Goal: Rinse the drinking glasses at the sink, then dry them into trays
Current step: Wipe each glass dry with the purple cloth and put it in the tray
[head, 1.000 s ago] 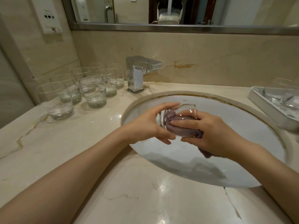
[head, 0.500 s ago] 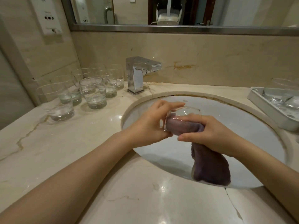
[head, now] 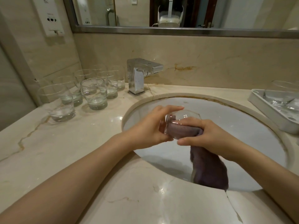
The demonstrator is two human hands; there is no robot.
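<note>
Over the white sink [head: 242, 120] my left hand [head: 150, 128] grips a clear drinking glass [head: 186, 115], lying on its side with its mouth toward the right. My right hand [head: 208, 136] holds a purple cloth [head: 210, 168], with its fingers pushing part of the cloth inside the glass. The rest of the cloth hangs down into the basin. Several more glasses [head: 94, 94] stand on the counter at the left. A white tray [head: 271, 113] at the right edge holds glasses.
A chrome faucet [head: 139, 75] stands behind the basin, with no water running. The marble counter [head: 72, 143] has a crack near the front right. A mirror and a wall socket panel [head: 51, 20] lie behind.
The bunched cloth has come loose and now hangs down into the basin. The glass has tilted, and both hands have shifted slightly right.
</note>
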